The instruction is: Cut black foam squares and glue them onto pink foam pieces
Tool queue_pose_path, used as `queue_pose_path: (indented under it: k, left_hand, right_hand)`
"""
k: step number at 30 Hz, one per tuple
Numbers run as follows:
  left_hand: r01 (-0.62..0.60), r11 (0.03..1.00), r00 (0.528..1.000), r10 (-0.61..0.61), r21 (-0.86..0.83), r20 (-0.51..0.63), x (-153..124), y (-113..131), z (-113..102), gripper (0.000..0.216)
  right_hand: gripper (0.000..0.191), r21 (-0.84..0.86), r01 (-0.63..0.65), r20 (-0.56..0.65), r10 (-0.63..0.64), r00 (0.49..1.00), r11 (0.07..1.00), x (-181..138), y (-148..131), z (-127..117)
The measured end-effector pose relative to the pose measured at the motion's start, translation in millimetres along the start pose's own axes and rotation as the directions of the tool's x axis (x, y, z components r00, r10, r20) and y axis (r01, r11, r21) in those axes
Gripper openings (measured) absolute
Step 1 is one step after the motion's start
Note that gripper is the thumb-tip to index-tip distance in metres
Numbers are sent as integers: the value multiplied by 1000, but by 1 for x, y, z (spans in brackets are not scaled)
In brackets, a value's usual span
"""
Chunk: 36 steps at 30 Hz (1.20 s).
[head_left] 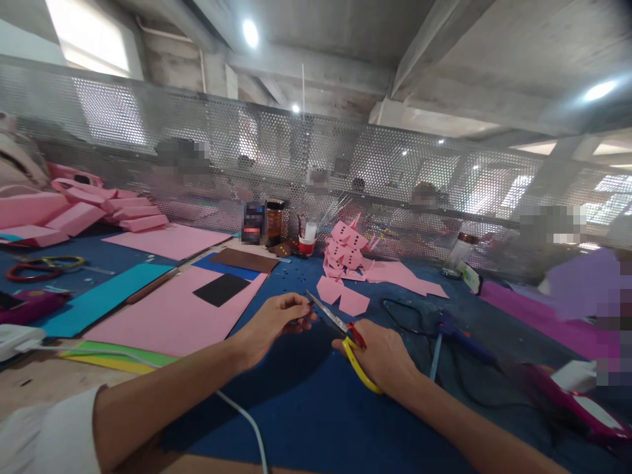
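My right hand (382,355) grips a pair of scissors (340,329) with yellow and red handles, blades pointing up-left over the blue table cover (306,408). My left hand (279,319) is pinched closed right at the blade tips, holding something too small to make out. Just beyond the blades lie pink cut paper shapes (340,299), with a pile of folded pink pieces (345,250) behind them.
A large pink sheet (172,316) with a black square (221,289) lies left, beside teal, brown and blue sheets. Pink foam boxes (113,210) are stacked far left. A glue gun (454,329) with cable lies right. Jars (274,220) stand before a perforated metal screen (345,158). People sit behind it.
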<state>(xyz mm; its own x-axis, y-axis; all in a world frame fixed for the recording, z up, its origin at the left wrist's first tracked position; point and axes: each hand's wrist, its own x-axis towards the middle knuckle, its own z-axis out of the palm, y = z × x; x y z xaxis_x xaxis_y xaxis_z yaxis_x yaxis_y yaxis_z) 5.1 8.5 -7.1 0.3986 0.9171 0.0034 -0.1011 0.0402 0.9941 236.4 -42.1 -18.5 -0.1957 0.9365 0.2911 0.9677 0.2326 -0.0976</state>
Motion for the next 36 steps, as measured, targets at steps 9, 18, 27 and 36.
queue_pose_path:
  k: [9,18,27,36]
  left_hand:
    - [-34,996,999,34,-83,-4,0,1,1,17]
    - [-47,993,999,46,-105,-10,-1,-1,1,14]
    - [-53,995,999,53,-87,7,-4,2,4,13]
    - [-46,996,999,47,-73,4,-3,3,4,17]
  right_hand:
    - [47,22,1,-36,0,999,1000,1,0,1]
    - [47,37,1,-15,0,1000,999,0,-1,1]
    - [44,20,-33,22,33,999,999,-2,-4,-3]
    - [47,5,-35,54,35,998,999,-3,-5,-4]
